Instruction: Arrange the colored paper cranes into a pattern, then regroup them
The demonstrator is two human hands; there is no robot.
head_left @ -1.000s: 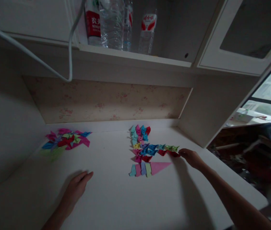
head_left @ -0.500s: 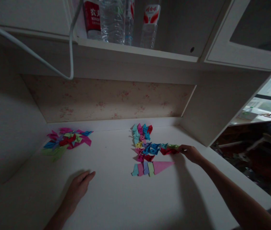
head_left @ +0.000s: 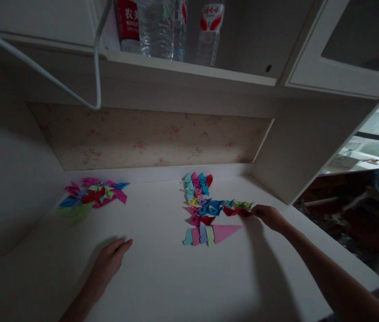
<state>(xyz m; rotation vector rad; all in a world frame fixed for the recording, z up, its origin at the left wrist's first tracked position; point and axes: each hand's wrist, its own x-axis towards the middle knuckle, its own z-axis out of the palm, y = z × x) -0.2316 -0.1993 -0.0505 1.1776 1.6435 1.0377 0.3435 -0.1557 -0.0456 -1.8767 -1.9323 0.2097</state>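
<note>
My right hand (head_left: 269, 216) reaches in from the right, its fingers pinched together at the right end of a red folded-paper piece (head_left: 245, 213). Just behind that piece lie green folded papers (head_left: 243, 205). Blue folded papers (head_left: 215, 207) continue the rows leftward, beside pink folded papers (head_left: 194, 212) and a yellow one (head_left: 193, 202). In front of the rows, a flat pink paper triangle (head_left: 226, 233) lies against a pale green strip (head_left: 210, 235). My left hand (head_left: 111, 258) rests over the table's left part, fingers stretched out, holding nothing.
A loose heap of coloured folded papers (head_left: 98, 196) lies at the table's back left. Overhead, plastic bottles (head_left: 209, 36) stand on a cabinet shelf (head_left: 189, 67). A white cable (head_left: 46, 76) hangs down at the upper left. The white table (head_left: 162, 277) ends at a rounded right corner.
My right hand has shifted slightly right, uncovering more of the green paper's end, and its fingertips are at the red piece. The left hand stays put.
</note>
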